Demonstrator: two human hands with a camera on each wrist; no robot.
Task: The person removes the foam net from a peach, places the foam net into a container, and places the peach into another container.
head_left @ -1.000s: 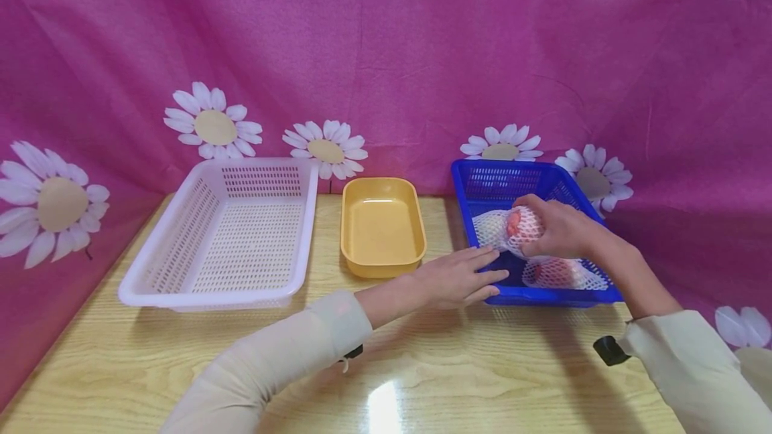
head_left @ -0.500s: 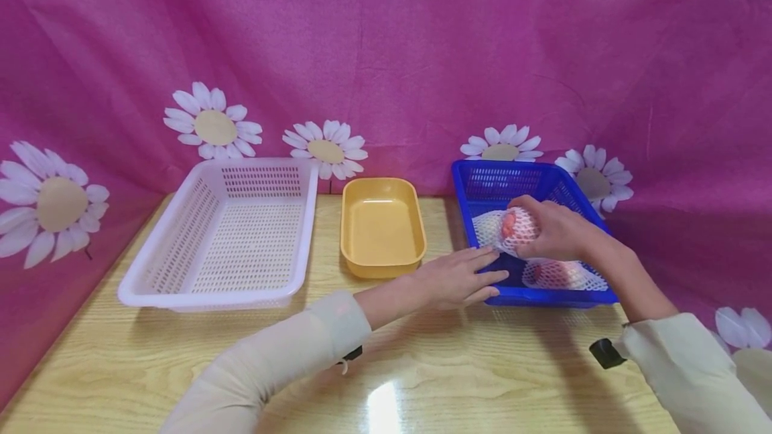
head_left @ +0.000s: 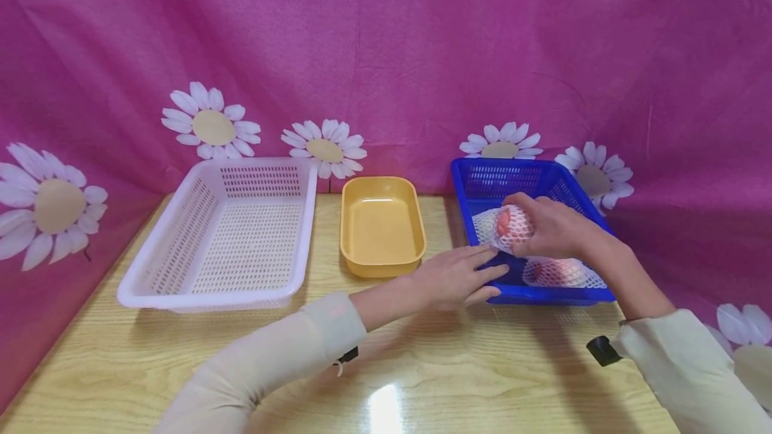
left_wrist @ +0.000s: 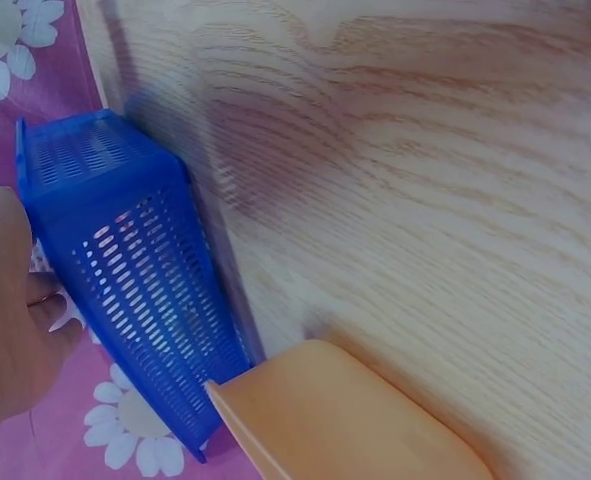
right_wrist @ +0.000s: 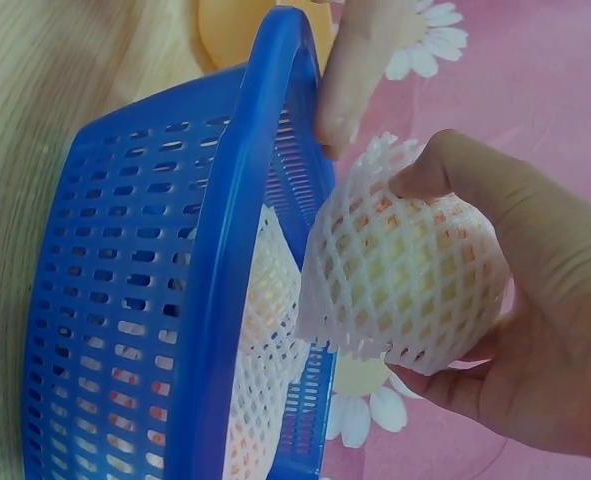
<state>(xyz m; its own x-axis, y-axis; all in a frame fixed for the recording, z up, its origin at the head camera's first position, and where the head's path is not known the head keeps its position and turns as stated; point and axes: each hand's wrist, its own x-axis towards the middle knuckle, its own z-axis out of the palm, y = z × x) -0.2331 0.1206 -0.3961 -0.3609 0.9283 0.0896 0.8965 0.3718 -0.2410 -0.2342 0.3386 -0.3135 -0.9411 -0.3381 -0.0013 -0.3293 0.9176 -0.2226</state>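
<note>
- Head view: magenta cloth (head_left: 392, 52) hangs behind a wood-grain table (head_left: 452, 380), where a white basket (head_left: 205, 300), a yellow tray (head_left: 386, 262) and a blue basket (head_left: 567, 296) stand in a row, left to right.
- Head view: the right hand (head_left: 557, 225) grips a netted fruit (head_left: 512, 228) over the left part of the blue basket, palm on the fruit's right side. Its reddest patch faces left, away from the palm.
- Head view: one netted piece (head_left: 484, 225) lies behind and left of the gripped fruit; another netted piece (head_left: 561, 273) lies inside the near wall, its long axis roughly parallel to that wall.
- Head view: the left hand (head_left: 458, 276) is spread, fingers extended over the blue basket's near-left corner, probably to steady it while the other hand works.
- Left wrist view: the left hand shows only in part, beside the rim; how firmly it presses, I cannot tell. Contents behind the slotted wall are unclear.
- Right wrist view: thumb and fingers curl round opposite sides of the fruit, apparently a cradling hold suited to something round. Its foam net (right_wrist: 340, 245) has a loose edge turned away from the palm, toward the basket. The fruit looks nearly round, so no long axis is clear.
</note>
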